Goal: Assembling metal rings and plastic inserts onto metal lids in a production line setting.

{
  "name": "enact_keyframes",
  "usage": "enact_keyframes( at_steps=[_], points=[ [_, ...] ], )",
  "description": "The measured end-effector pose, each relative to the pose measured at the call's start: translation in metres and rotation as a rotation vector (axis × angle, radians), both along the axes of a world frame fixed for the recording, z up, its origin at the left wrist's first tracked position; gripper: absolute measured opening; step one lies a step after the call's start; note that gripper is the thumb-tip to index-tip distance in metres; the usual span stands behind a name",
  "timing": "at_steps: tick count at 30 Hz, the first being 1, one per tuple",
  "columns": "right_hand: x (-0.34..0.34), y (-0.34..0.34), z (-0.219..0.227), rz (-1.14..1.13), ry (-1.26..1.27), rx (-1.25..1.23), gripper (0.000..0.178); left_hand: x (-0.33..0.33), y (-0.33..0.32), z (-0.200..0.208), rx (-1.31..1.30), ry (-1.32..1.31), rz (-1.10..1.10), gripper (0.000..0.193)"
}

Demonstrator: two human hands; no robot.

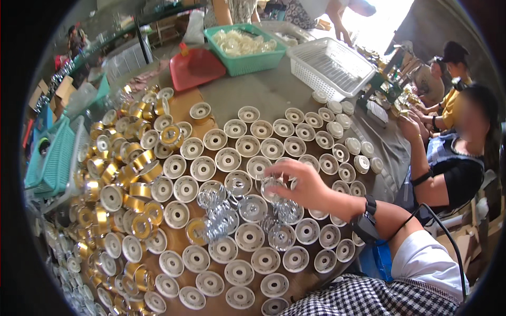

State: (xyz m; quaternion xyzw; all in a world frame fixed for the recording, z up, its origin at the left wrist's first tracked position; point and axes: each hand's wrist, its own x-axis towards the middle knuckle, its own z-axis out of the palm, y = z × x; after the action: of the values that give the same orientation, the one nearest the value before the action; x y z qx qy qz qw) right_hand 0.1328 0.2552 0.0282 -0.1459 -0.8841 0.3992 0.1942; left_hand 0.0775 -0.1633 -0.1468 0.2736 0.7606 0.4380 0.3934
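Observation:
My right hand (298, 181) reaches in from the right over rows of round white cups (227, 159), each with a hole in its middle. Its fingers are bent around a clear shiny ring (270, 190), low over one cup; the fingers partly hide it. Similar clear rings sit on nearby cups, such as the ring (238, 183) left of my hand. A loose heap of clear, glinting rings (216, 213) lies across the cups, and a smaller heap (288, 209) lies just below my hand. My left hand is out of view.
Gold-banded cups (139, 189) pile up along the left. Beyond the rows stand a red dustpan (195, 71), a green basket (253, 62) of pale parts and a white basket (295, 71). White caps (361, 163) line the right edge. A co-worker (448, 152) sits at the right.

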Motion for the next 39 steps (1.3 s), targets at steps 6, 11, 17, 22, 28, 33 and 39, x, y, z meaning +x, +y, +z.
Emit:
enact_keyframes(
  at_steps=[6,11,17,22,28,33,39],
  points=[
    [0.076,0.001,0.009,-0.213,0.227,-0.700,0.035,0.018,-0.043,0.043,-0.059,0.179,-0.162,0.035],
    [0.184,0.040,0.026,-0.367,0.279,-0.126,0.034,0.072,-0.078,0.081,-0.126,0.242,-0.295,0.039],
    [0.250,0.065,-0.007,-0.542,-0.277,0.345,0.048,0.116,-0.086,0.130,-0.209,0.304,-0.400,0.043],
    [0.251,0.074,-0.051,-0.436,-0.278,0.383,0.044,0.133,-0.078,0.166,-0.313,0.317,-0.446,0.046],
    [0.225,0.062,-0.006,-0.451,-0.516,0.609,0.035,0.144,-0.057,0.231,-0.329,0.347,-0.430,0.042],
    [0.138,0.015,0.011,-0.169,-0.215,0.080,0.045,0.079,0.066,0.243,0.075,0.592,-0.193,0.034],
    [0.083,-0.029,-0.023,-0.155,-0.292,0.248,0.077,-0.001,0.228,0.197,0.276,0.890,-0.246,0.041]
  ],
)
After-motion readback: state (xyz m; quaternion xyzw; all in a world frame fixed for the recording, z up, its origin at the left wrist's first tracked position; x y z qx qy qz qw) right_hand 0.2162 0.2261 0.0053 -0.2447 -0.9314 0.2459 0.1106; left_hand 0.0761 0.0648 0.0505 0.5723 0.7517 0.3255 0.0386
